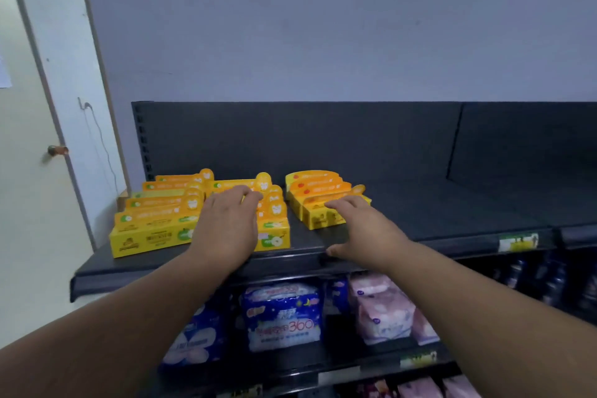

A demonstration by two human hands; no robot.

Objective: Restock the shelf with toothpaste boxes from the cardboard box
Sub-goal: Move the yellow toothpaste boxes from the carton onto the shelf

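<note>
Yellow toothpaste boxes stand in three rows on the dark top shelf [436,220]. The left row [145,236] and the middle row [274,236] carry green apple marks. The right row [318,203] carries orange marks. My left hand [226,223] lies palm down over the middle row, fingers resting on the box tops. My right hand [358,226] reaches to the right row, fingertips touching the front box's top, thumb spread down toward the shelf edge. Neither hand grips a box. The cardboard box is out of view.
The right half of the top shelf is bare, with a price tag [518,242] on its front edge. Below hang blue pad packs [282,317] and pink packs [387,310]. A door with a knob [57,150] is at the left.
</note>
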